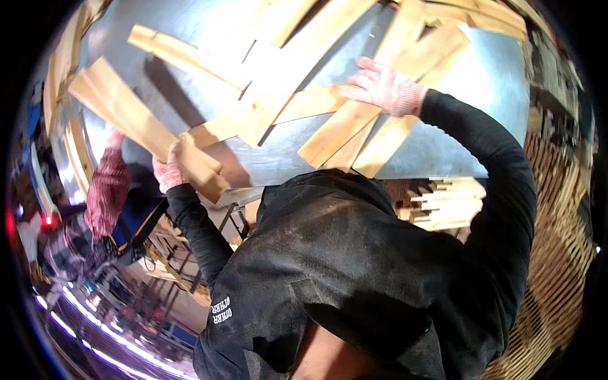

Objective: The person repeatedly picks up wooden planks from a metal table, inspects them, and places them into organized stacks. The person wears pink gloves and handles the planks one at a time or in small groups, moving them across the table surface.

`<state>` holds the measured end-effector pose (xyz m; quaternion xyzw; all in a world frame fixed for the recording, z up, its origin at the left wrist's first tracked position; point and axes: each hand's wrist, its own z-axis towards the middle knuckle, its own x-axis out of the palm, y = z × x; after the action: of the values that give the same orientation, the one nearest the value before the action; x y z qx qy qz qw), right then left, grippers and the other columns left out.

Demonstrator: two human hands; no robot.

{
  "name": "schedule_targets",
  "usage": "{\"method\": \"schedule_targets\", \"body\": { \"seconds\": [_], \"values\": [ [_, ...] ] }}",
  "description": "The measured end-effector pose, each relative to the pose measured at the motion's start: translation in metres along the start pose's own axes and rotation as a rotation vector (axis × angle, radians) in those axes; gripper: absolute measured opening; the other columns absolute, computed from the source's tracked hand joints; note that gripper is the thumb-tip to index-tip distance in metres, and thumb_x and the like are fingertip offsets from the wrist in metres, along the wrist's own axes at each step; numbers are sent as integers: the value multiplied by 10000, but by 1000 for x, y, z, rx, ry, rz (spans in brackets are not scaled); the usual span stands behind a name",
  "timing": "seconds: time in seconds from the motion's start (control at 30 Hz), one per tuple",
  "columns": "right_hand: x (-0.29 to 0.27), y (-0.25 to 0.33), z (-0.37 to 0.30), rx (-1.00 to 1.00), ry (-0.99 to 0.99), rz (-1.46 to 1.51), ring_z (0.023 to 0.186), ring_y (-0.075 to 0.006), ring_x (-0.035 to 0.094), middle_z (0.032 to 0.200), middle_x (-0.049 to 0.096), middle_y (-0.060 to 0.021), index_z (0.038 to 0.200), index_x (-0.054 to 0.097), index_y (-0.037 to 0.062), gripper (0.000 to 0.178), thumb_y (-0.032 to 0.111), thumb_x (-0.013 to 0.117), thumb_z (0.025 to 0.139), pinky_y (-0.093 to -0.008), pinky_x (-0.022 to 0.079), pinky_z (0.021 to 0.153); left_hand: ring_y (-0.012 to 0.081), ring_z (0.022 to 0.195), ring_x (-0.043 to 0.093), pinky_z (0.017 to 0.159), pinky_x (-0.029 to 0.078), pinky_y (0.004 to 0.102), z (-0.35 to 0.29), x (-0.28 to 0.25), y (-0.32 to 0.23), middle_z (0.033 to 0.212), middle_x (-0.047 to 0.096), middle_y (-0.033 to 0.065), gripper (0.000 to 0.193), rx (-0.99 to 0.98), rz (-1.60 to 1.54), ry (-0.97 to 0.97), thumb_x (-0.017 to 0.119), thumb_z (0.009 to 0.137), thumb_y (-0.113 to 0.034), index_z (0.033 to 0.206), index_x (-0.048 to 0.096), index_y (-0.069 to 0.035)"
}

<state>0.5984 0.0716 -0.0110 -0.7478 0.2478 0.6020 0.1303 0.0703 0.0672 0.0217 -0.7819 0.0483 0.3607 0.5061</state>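
Observation:
My left hand (170,171), in a pale pink work glove, grips a pair of wooden boards (130,111) near their close end. They are held tilted above the metal tabletop, and their shadow falls beside them. My right hand (385,87), gloved alike, rests with outstretched fingers over the end of a crosswise board (311,103) and the slanting boards (342,134) beneath it. A long wide board (288,73) lies across the crosswise one between my hands. Another narrow board (183,57) lies farther off to the left.
The shiny metal table (500,95) carries more boards (481,16) at its far right. A co-worker's pink sleeve (106,190) reaches in at the left edge, the hand partly hidden by my boards. Stacked wood strips (446,202) sit below the near edge; a large stack (551,234) stands right.

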Motion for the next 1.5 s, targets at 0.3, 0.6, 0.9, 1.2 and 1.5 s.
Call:
{"method": "schedule_targets", "body": {
  "seconds": [0.3,0.6,0.9,1.2,1.5],
  "values": [
    [-166,-61,41,352,-290,807,1178,-243,558,1311,549,-127,1458,349,75,906,394,796,738,-365,477,975,172,936,626,865,506,318,-42,14,9,1098,656,99,533,96,-125,120,772,786,-130,1239,530,13],
    [-60,-83,252,587,-463,2316,965,-234,669,1075,684,-129,1108,636,48,287,230,668,889,-350,535,896,348,1080,615,934,489,392,-4,77,-79,1173,626,213,570,259,443,280,711,841,-233,1308,470,-12],
    [-67,-54,284,724,-335,1578,993,-281,643,1140,606,-226,1276,516,-28,615,501,488,963,-385,569,781,376,1285,463,1074,379,364,-8,78,-101,1408,416,295,1180,198,429,569,789,640,-603,1456,245,53],
    [-59,-38,280,603,-472,951,1107,-358,593,1161,629,-224,1335,461,3,556,262,651,881,-387,461,962,394,1375,342,1135,307,386,4,97,-122,1467,307,330,1316,152,600,768,829,599,-548,1510,66,18],
    [-91,-9,236,961,-475,1031,1099,-401,577,1175,614,-251,1230,585,31,564,484,572,894,-430,445,961,313,1227,540,1042,392,383,32,112,-74,1308,555,225,780,-22,936,884,541,832,-564,1414,421,-58]
  ]
}}
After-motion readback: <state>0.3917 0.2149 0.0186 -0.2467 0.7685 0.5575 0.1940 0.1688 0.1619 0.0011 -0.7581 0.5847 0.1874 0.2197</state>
